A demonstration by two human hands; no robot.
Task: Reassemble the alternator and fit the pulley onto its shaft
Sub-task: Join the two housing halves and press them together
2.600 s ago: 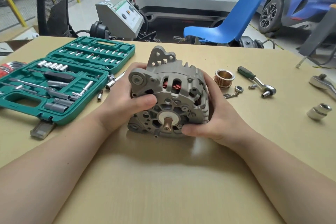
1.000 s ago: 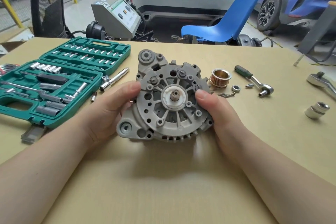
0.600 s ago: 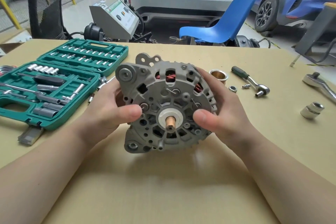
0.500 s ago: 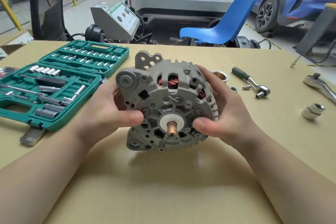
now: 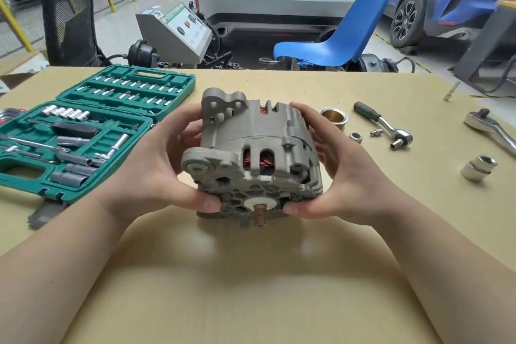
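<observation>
The grey alternator [image 5: 251, 145] is in the middle of the tan table, held between both hands. Its side faces up, copper windings show through the slots, and its bare copper-coloured shaft [image 5: 261, 216] points toward me. My left hand [image 5: 164, 165] grips its left side, thumb on the front face. My right hand [image 5: 332, 173] grips the right side, thumb beside the shaft. The brass-coloured ribbed pulley [image 5: 334, 118] stands on the table just behind my right hand, with a nut [image 5: 356, 136] next to it.
An open green socket set [image 5: 81, 131] lies at the left. At the right lie a green-handled ratchet [image 5: 382, 126], a small bit [image 5: 376, 132], a large chrome ratchet [image 5: 491, 128] and a chrome socket [image 5: 477, 167]. A blue chair [image 5: 335, 36], a test machine and cars stand beyond the table.
Both hands have tipped the alternator so its front face and shaft point lower toward me and its side now faces up. The pulley, hidden before, shows behind my right hand.
</observation>
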